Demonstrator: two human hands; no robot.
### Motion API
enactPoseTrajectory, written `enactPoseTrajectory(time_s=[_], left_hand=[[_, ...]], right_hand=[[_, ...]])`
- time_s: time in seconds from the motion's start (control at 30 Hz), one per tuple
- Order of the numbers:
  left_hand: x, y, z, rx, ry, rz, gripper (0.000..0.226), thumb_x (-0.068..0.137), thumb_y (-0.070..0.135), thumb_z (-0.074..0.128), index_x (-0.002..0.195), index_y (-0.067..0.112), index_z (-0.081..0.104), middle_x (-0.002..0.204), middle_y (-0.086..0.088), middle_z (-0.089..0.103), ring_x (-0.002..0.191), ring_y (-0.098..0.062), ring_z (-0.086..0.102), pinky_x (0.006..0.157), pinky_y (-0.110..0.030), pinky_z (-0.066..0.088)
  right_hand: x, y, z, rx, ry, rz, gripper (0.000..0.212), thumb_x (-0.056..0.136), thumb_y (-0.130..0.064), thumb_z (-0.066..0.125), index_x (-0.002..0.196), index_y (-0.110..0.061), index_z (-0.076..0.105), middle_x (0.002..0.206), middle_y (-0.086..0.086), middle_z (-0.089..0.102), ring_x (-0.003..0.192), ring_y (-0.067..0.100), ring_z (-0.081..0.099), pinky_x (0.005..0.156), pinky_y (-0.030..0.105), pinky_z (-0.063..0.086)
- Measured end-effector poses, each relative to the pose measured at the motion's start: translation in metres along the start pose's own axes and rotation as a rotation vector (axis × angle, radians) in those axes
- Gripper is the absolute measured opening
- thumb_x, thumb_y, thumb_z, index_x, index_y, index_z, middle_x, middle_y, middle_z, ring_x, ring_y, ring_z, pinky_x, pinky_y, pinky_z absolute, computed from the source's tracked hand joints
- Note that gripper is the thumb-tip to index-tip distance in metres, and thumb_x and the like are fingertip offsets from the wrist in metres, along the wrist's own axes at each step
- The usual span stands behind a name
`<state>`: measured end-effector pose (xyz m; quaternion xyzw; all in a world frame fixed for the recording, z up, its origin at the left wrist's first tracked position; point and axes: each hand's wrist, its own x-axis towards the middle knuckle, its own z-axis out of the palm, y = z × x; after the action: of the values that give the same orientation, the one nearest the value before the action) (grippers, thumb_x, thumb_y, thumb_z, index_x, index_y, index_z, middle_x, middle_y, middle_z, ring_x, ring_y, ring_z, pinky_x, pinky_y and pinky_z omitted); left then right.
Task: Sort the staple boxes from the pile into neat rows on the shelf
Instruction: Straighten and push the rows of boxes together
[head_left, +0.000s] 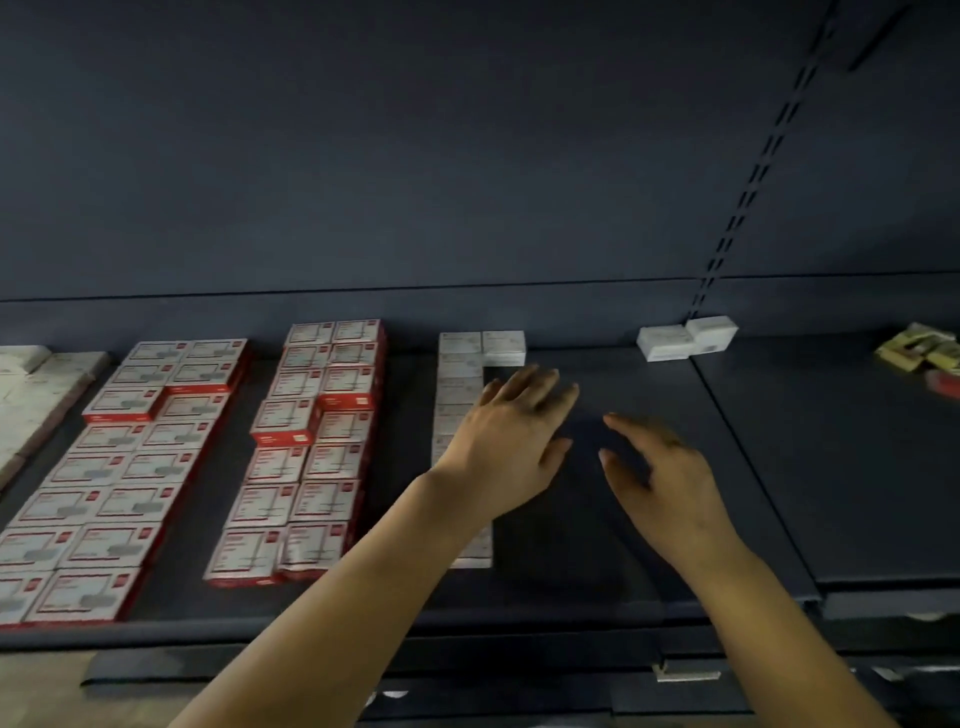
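Observation:
On the dark shelf (597, 519), red-and-white staple boxes lie in two double rows, one at the left (119, 467) and one in the middle (306, 447). A single row of white boxes (460, 374) runs front to back beside them, with one more white box (503, 347) at its far end. My left hand (511, 441) hovers over that white row, fingers spread and empty. My right hand (660, 467) is held over bare shelf to the right, fingers loose, holding nothing. Two white boxes (685, 338) sit at the back right.
A pile of yellowish and red packets (924, 356) lies at the far right on the adjoining shelf panel. Pale flat packs (31, 395) lie at the far left. A slotted upright (748, 192) runs up the dark back wall. The shelf's front lip (311, 631) is near me.

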<state>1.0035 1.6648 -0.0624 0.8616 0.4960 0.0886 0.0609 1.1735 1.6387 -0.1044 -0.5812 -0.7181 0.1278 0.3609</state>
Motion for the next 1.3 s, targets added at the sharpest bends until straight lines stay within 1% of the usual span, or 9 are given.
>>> enactPoseTrajectory(time_s=[0.17, 0.33, 0.47, 0.6, 0.67, 0.77, 0.87, 1.0, 1.3], left_hand=[[0.024, 0.032, 0.017, 0.010, -0.033, -0.064, 0.057, 0.099, 0.034, 0.036, 0.150, 0.020, 0.014, 0.158, 0.000, 0.008, 0.145, -0.015, -0.001, 0.115, -0.032, 0.001], [0.044, 0.053, 0.032, 0.002, -0.030, -0.140, 0.057, 0.099, 0.036, 0.035, 0.150, 0.021, 0.014, 0.158, 0.002, 0.007, 0.145, -0.013, -0.003, 0.115, -0.030, 0.001], [0.055, 0.063, 0.038, -0.023, 0.000, -0.191, 0.055, 0.099, 0.034, 0.037, 0.149, 0.021, 0.019, 0.158, 0.000, 0.011, 0.145, -0.015, 0.002, 0.115, -0.031, 0.004], [0.065, 0.071, 0.040, -0.021, -0.010, -0.201, 0.054, 0.099, 0.033, 0.039, 0.149, 0.021, 0.020, 0.157, 0.000, 0.012, 0.145, -0.015, 0.003, 0.114, -0.031, 0.006], [0.070, 0.075, 0.043, -0.017, 0.002, -0.197, 0.054, 0.099, 0.033, 0.040, 0.148, 0.020, 0.022, 0.157, 0.000, 0.014, 0.144, -0.016, 0.004, 0.114, -0.030, 0.007], [0.076, 0.078, 0.048, -0.006, 0.009, -0.189, 0.053, 0.098, 0.033, 0.042, 0.147, 0.020, 0.026, 0.156, -0.001, 0.019, 0.144, -0.016, 0.008, 0.113, -0.030, 0.010], [0.077, 0.076, 0.052, -0.002, -0.003, -0.211, 0.054, 0.097, 0.033, 0.043, 0.147, 0.019, 0.027, 0.155, -0.001, 0.020, 0.144, -0.016, 0.010, 0.112, -0.030, 0.013], [0.075, 0.072, 0.056, 0.016, -0.047, -0.245, 0.055, 0.098, 0.033, 0.042, 0.148, 0.019, 0.023, 0.156, -0.001, 0.019, 0.144, -0.017, 0.009, 0.113, -0.032, 0.014], [0.061, 0.067, 0.050, -0.011, -0.073, -0.311, 0.054, 0.098, 0.032, 0.041, 0.148, 0.021, 0.023, 0.155, 0.002, 0.020, 0.143, -0.016, 0.010, 0.112, -0.029, 0.010]], right_hand=[[0.009, 0.046, -0.023, 0.040, 0.020, -0.007, 0.032, 0.081, 0.002, 0.066, 0.113, 0.000, 0.064, 0.114, 0.011, 0.064, 0.102, 0.015, 0.058, 0.087, 0.012, 0.038], [0.019, 0.094, -0.037, 0.043, 0.041, -0.059, 0.027, 0.079, 0.007, 0.066, 0.105, 0.000, 0.067, 0.112, 0.012, 0.066, 0.097, 0.013, 0.057, 0.083, 0.022, 0.044], [0.038, 0.121, -0.052, 0.035, 0.095, -0.043, 0.030, 0.080, 0.009, 0.063, 0.109, 0.001, 0.065, 0.110, 0.014, 0.065, 0.097, 0.023, 0.062, 0.084, 0.008, 0.035], [0.080, 0.130, -0.065, 0.062, 0.095, 0.041, 0.037, 0.086, 0.005, 0.055, 0.122, -0.003, 0.057, 0.123, 0.011, 0.058, 0.113, 0.022, 0.053, 0.092, 0.015, 0.033], [0.101, 0.134, -0.066, 0.032, 0.078, 0.034, 0.039, 0.087, 0.005, 0.052, 0.125, -0.005, 0.055, 0.124, 0.011, 0.056, 0.112, 0.026, 0.053, 0.091, 0.022, 0.038], [0.125, 0.138, -0.062, -0.075, -0.006, 0.028, 0.044, 0.088, 0.002, 0.050, 0.131, -0.005, 0.049, 0.131, 0.012, 0.051, 0.119, 0.029, 0.048, 0.098, 0.034, 0.039], [0.143, 0.145, -0.057, -0.210, -0.136, 0.069, 0.051, 0.087, 0.000, 0.050, 0.137, -0.007, 0.041, 0.136, 0.014, 0.046, 0.124, 0.030, 0.042, 0.099, 0.038, 0.038], [0.150, 0.162, -0.055, -0.417, -0.279, 0.034, 0.050, 0.082, 0.002, 0.053, 0.130, -0.008, 0.045, 0.130, 0.011, 0.046, 0.117, 0.030, 0.042, 0.091, 0.039, 0.044], [0.155, 0.172, -0.057, -0.487, -0.206, -0.078, 0.035, 0.082, 0.000, 0.057, 0.117, -0.005, 0.060, 0.118, 0.011, 0.052, 0.107, 0.029, 0.047, 0.085, 0.036, 0.041]])
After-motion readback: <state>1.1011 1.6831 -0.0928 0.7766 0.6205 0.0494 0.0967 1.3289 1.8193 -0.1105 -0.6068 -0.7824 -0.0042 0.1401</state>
